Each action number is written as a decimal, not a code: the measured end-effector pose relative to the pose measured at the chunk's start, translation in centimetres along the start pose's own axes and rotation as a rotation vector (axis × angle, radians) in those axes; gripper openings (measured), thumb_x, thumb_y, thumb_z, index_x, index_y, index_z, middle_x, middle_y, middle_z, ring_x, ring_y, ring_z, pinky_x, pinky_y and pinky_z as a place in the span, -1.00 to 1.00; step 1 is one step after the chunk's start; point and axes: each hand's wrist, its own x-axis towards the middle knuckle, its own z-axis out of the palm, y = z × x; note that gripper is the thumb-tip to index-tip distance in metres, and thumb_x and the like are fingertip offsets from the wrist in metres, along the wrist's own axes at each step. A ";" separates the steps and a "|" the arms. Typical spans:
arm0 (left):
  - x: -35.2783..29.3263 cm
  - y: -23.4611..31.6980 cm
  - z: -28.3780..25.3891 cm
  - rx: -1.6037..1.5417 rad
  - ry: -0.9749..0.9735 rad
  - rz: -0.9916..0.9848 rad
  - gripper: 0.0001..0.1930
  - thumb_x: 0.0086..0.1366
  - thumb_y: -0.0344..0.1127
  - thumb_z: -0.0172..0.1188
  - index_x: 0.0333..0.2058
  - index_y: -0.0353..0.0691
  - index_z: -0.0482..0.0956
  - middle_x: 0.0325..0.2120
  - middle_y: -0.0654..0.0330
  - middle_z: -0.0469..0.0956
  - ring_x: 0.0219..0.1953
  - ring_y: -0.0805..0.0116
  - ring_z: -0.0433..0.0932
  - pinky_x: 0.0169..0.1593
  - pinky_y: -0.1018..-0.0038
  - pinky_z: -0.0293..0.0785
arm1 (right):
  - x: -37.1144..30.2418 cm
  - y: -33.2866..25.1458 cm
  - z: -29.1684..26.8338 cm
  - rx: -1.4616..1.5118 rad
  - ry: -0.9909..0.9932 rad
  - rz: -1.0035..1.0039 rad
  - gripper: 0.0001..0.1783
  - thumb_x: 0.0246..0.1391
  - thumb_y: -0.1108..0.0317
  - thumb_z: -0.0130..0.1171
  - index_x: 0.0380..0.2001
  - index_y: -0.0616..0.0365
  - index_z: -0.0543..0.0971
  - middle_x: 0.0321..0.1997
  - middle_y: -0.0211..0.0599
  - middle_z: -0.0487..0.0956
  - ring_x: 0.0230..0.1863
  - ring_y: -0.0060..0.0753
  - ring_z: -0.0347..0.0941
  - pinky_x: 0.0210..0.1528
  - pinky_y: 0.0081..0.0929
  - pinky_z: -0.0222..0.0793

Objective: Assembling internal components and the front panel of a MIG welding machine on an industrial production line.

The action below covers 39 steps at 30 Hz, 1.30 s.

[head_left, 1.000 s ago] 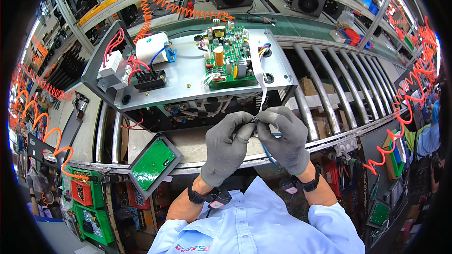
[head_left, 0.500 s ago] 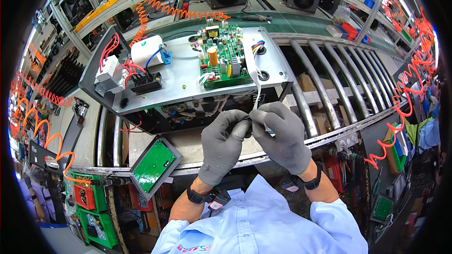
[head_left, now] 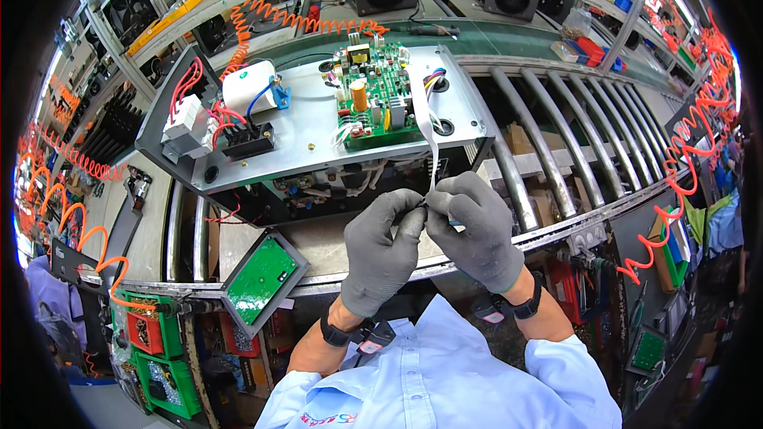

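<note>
A white flat ribbon cable (head_left: 422,107) hangs from the green circuit board (head_left: 389,73) over the front edge of a metal chassis (head_left: 298,160). Its lower end runs down to the pinched fingertips of my right hand (head_left: 478,230). My left hand (head_left: 383,254), in a grey glove like the right, is closed with its fingertips meeting the right ones. Something small and dark shows between the fingertips; the gloves mostly hide it. Both hands are just in front of the chassis, beneath its top plate.
On the chassis stand a white capacitor (head_left: 249,87) and a black terminal block (head_left: 249,141) with red wires. A framed green panel (head_left: 262,276) leans at the bench edge. Steel rollers (head_left: 548,143) run right. Orange coiled hoses (head_left: 690,167) hang at both sides; green parts bins (head_left: 163,381) stand lower left.
My left hand has shifted slightly to the right, its fingers more tightly bunched against the right fingertips. The right hand and chassis stay nearly in place. A person at the far left has moved.
</note>
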 end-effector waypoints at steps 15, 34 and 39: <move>-0.5 -0.3 0.1 -0.043 -0.018 0.018 -0.87 0.26 -0.52 0.21 -0.22 -0.38 0.61 -0.39 0.18 0.64 -0.35 0.49 0.62 -0.23 0.58 0.54 | -0.7 0.1 -0.4 0.074 0.040 0.059 -0.69 -0.13 0.63 0.33 -0.25 0.15 0.60 -0.31 -0.22 0.58 -0.34 -0.18 0.56 -0.36 -0.37 0.48; -0.4 -1.0 0.0 -0.133 -0.019 -0.018 -0.86 0.27 -0.46 0.23 -0.22 -0.37 0.60 -0.42 0.15 0.63 -0.38 0.49 0.61 -0.28 0.56 0.51 | -0.5 -0.2 -0.3 0.046 -0.001 0.050 -0.68 -0.14 0.61 0.34 -0.24 0.16 0.59 -0.30 -0.23 0.56 -0.33 -0.17 0.52 -0.35 -0.32 0.45; -0.3 -1.4 -0.1 -0.111 -0.014 -0.005 -0.87 0.29 -0.47 0.20 -0.21 -0.38 0.60 -0.41 0.17 0.63 -0.36 0.49 0.61 -0.26 0.55 0.54 | -0.1 -0.2 -0.2 -0.017 -0.029 0.002 -0.68 -0.17 0.62 0.34 -0.26 0.17 0.58 -0.32 -0.22 0.55 -0.34 -0.17 0.52 -0.36 -0.33 0.44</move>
